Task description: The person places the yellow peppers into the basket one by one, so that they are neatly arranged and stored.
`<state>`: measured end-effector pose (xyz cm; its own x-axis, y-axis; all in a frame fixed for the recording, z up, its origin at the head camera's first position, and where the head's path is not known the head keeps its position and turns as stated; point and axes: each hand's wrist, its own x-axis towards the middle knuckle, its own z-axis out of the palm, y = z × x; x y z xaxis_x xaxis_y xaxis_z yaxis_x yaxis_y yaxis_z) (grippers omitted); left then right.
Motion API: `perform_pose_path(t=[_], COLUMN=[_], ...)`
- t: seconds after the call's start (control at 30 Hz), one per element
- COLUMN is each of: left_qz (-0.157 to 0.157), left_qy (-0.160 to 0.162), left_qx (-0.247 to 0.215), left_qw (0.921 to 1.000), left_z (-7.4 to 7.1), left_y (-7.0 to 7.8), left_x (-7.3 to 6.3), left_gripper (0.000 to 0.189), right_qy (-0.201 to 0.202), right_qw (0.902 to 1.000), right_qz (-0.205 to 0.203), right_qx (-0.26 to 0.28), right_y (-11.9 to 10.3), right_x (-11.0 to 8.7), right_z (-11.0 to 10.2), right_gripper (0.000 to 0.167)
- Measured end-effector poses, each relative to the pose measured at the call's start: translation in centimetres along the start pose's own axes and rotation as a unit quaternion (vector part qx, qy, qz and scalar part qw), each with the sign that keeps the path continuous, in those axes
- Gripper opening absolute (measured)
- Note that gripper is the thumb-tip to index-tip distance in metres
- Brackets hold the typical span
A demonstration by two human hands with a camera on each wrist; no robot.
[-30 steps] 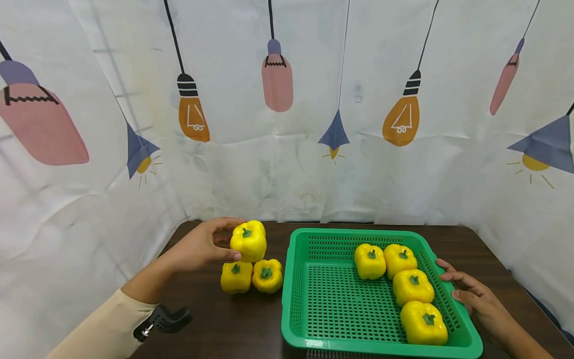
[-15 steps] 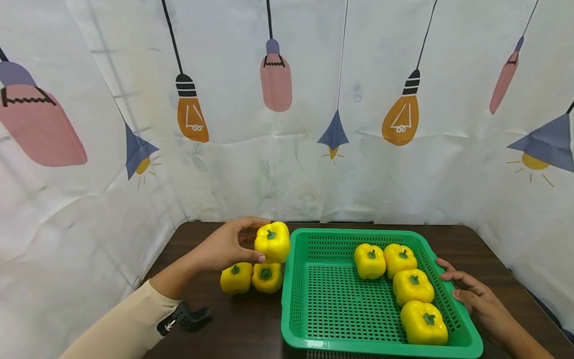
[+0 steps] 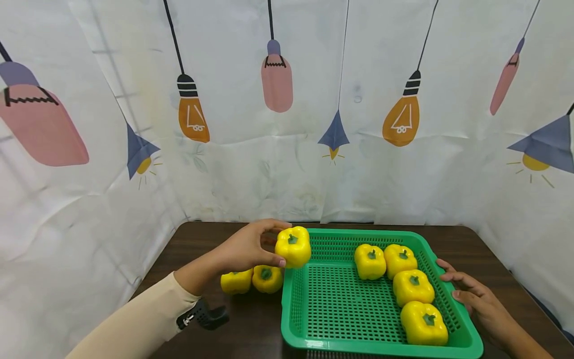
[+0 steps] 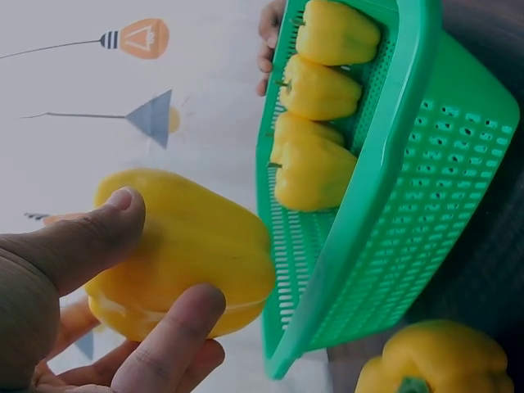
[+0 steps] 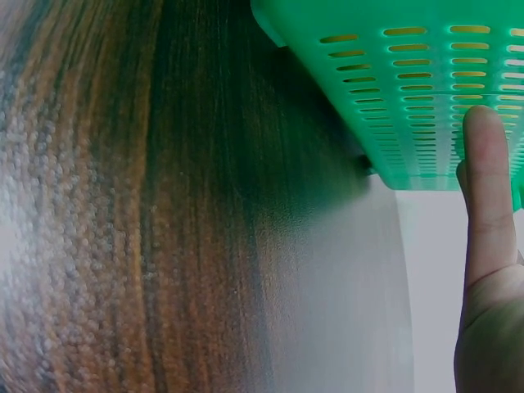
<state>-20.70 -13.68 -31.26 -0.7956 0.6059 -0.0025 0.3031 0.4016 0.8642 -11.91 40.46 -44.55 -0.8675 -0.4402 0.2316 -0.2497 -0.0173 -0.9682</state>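
My left hand (image 3: 251, 244) grips a yellow bell pepper (image 3: 293, 248) by its sides, holding it above the left rim of a green plastic basket (image 3: 350, 336). The left wrist view shows thumb and fingers around this bell pepper (image 4: 196, 246). Several more yellow bell peppers stand along the basket's right side, including a front one (image 3: 423, 326). Two others, a left one (image 3: 235, 282) and a right one (image 3: 267, 279), sit on the table beside the basket, partly behind my left arm. My right hand (image 3: 480, 299) touches the basket's right side, with a straight digit (image 5: 487, 188) against the slotted wall.
A dark wood table (image 3: 251, 329) carries the basket. A white curtain (image 3: 278, 174) printed with lamps hangs behind and around the table. A black watch-like strap (image 3: 202, 316) is on my left wrist, over a cream sleeve (image 3: 148, 319).
My left hand has carried the bell pepper rightward, from above the two table peppers to over the basket's left rim. The right hand and basket have stayed in place.
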Motion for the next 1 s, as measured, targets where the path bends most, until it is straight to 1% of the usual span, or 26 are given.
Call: perform_pose_path(t=[0.23,0.47,0.7,0.87,1.0], left_qz=[0.006,0.006,0.01,0.008,0.009], left_qy=[-0.007,-0.013,-0.015,-0.013,-0.013], left_qx=[0.015,0.006,0.028,0.029,0.027], left_qw=[0.9998,0.9999,0.9995,0.9995,0.9995], left_z=[1.1,2.1,3.2,3.9,4.4], left_y=[0.6,1.0,1.3,1.4,1.6], left_x=[0.9,1.7,2.5,3.1,3.6], left_gripper=[0.078,0.075,0.073,0.072,0.073], right_qy=[0.003,0.004,0.002,0.009,0.007], right_qw=[1.0,1.0,1.0,0.9999,0.9998], right_qz=[-0.003,0.003,0.006,0.012,0.016], right_qx=[-0.007,-0.005,0.001,-0.008,-0.009], right_y=[0.0,0.0,-0.2,-0.3,-0.2], right_x=[-0.1,0.0,0.0,0.0,0.0], right_z=[0.0,0.0,0.1,0.1,0.0], right_gripper=[0.044,0.043,0.042,0.04,0.04])
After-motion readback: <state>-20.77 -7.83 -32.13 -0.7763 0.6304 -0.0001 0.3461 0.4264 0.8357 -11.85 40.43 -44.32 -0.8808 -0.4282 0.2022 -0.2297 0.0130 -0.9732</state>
